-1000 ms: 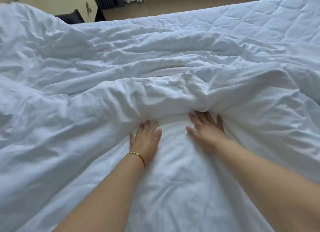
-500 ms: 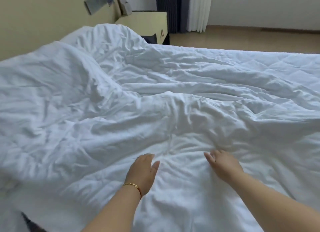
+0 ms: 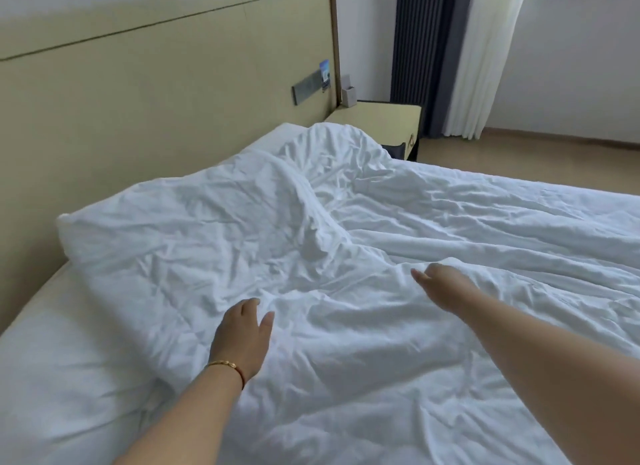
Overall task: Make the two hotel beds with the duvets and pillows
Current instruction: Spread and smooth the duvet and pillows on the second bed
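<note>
On the bed lies one crumpled white duvet (image 3: 346, 239). Two hands rest on it: left hand (image 3: 242, 336) and right hand (image 3: 443, 284), fingers loosely spread, gripping nothing.

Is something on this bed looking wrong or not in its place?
Yes. The duvet lies askew and heavily wrinkled, with a raised ridge in the middle, and leaves the mattress bare at the near left corner.

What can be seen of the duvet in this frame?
The duvet is white, soft and heavily creased, with faint quilted stitching showing through. It lies spread unevenly over the bed, bunched into a ridge running toward the headboard, its near-left corner folded back to leave a strip of mattress uncovered. The left hand and right hand rest on top of it, fingers relaxed.
</note>
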`<action>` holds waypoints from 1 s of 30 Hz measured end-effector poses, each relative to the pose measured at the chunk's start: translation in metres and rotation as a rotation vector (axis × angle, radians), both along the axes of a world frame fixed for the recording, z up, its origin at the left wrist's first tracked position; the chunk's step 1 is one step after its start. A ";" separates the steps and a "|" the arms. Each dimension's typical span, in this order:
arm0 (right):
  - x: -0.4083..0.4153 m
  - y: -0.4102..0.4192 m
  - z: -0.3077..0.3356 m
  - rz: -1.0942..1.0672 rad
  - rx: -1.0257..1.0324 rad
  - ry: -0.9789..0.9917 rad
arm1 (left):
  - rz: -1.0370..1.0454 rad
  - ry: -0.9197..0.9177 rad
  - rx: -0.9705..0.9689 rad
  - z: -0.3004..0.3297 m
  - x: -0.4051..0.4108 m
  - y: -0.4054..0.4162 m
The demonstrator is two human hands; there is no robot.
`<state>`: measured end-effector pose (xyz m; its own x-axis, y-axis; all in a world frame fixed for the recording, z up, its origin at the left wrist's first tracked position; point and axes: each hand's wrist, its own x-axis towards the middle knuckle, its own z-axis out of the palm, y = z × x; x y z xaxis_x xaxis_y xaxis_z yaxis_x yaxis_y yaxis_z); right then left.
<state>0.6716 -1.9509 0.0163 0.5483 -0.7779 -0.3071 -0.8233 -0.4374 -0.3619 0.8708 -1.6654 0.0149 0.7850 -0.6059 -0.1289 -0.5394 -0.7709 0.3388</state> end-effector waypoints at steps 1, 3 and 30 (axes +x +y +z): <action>0.034 0.002 0.004 -0.029 0.012 -0.037 | -0.014 -0.025 -0.018 0.003 0.027 -0.003; 0.102 0.006 0.007 -0.093 0.050 -0.103 | -0.055 -0.081 -0.037 0.008 0.083 -0.010; 0.486 -0.039 -0.013 -0.575 0.369 -0.951 | -0.423 -0.502 -0.142 -0.049 0.387 0.001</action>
<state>1.1579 -1.9902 0.0029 0.2749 -0.9355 -0.2218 -0.1946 0.1718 -0.9657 1.2573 -1.6644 -0.0342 0.4204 -0.8584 0.2939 -0.9037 -0.4252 0.0508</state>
